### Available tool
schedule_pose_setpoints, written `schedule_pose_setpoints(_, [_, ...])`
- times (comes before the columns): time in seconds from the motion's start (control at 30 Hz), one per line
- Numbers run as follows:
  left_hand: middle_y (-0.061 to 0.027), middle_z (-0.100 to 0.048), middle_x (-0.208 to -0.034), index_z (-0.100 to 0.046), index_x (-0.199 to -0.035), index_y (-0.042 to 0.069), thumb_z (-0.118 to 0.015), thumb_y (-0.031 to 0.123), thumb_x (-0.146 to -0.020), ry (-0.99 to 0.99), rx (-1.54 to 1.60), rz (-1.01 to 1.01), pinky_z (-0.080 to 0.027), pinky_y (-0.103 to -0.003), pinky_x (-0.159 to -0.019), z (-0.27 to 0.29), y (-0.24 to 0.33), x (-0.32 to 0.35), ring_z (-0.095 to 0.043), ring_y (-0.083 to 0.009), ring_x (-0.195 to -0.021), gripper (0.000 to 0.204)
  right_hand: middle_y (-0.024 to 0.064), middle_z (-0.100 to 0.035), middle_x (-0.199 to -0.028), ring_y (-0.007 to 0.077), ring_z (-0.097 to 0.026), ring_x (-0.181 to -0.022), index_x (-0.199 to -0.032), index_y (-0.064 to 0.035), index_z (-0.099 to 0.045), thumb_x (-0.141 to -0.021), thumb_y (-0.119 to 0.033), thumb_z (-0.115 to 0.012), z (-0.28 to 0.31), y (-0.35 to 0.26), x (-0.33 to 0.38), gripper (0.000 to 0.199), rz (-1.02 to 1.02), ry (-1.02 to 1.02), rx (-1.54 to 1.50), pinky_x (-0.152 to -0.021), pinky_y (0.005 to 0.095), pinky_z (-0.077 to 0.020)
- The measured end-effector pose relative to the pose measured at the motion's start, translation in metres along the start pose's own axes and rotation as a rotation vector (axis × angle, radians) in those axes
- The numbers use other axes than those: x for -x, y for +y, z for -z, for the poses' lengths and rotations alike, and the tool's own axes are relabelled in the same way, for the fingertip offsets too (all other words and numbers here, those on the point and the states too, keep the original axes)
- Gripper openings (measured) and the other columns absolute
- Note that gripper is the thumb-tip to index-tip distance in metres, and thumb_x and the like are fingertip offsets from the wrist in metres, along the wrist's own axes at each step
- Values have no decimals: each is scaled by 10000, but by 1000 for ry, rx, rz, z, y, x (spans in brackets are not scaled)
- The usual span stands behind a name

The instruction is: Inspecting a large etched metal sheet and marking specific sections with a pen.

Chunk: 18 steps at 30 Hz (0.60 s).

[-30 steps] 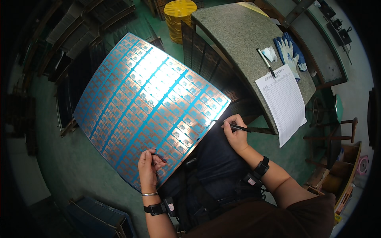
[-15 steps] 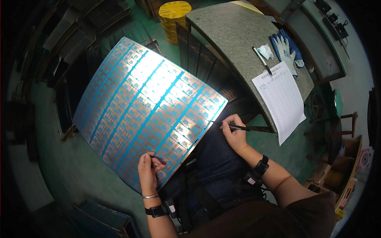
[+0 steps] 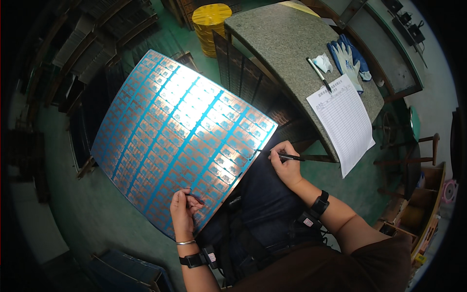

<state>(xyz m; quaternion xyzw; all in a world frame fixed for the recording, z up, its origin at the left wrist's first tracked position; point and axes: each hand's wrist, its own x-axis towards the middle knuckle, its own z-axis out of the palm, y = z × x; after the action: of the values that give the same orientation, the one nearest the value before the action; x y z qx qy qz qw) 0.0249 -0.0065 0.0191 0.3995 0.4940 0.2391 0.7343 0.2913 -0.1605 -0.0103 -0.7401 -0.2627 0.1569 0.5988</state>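
Observation:
A large circuit board panel (image 3: 160, 131), copper with a blue pattern, lies tilted across my lap and beyond it. In my right hand (image 3: 286, 165) is a black marker pen (image 3: 292, 157), pinched between thumb and fingers, its tip pointing at the panel's right edge. Dark marks run along that edge near the tip; whether the tip touches the panel, I cannot tell. My left hand (image 3: 185, 207) rests on the panel close to its near edge, fingers loosely bent and apart, holding nothing visible. A bright reflection washes out the panel's upper middle.
Right of the panel stands a grey speckled table (image 3: 287, 39). On it are a printed form (image 3: 343, 124) overhanging the near edge, another marker (image 3: 318, 74), crumpled white tissue (image 3: 322, 63) and work gloves (image 3: 348, 58). A yellow drum (image 3: 209, 29) stands behind; racks (image 3: 92, 44) line the far left.
The view has shifted slightly. Both hands stay nearly in place against the panel, with the pen tip still at its right edge.

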Motion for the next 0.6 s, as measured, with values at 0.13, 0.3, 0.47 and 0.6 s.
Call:
schedule_pose_setpoints(0.13, [-55, -580, -680, -526, -1017, 15, -438, 271, -982, -9, 2, 0, -538, -248, -552, 0, 2, 1, -583, -129, -566, 273, 7, -589, -639, 37, -502, -527, -815, -38, -527, -850, -127, -619, -1, -2, -1, 133, -7, 25, 14, -485, 200, -395])
schedule_pose_setpoints(0.3, [-53, -575, -678, -523, -1024, 14, -437, 269, -982, -4, -2, -5, -538, -251, -555, 1, 0, 0, -581, -131, -568, 273, 4, -589, -643, 33, -501, -533, -822, -39, -531, -855, -129, -617, 1, 3, 0, 129, -15, -6, -19, -489, 194, -394])
schedule_pose_setpoints(0.47, [-50, -571, -677, -522, -1028, 16, -434, 270, -983, -7, 1, 8, -538, -255, -560, 0, 1, 0, -579, -132, -570, 272, 10, -595, -664, 32, -509, -553, -836, -37, -532, -861, -132, -613, 0, 1, -2, 127, -74, 85, -62, -505, 189, -400])
schedule_pose_setpoints(0.6, [-37, -557, -672, -525, -1020, 21, -441, 285, -980, 5, -13, 12, -539, -262, -568, -2, 2, 2, -577, -129, -573, 280, 11, -598, -678, 33, -515, -563, -845, -35, -525, -870, -133, -605, 2, 2, -1, 129, -89, 84, -73, -511, 189, -406])
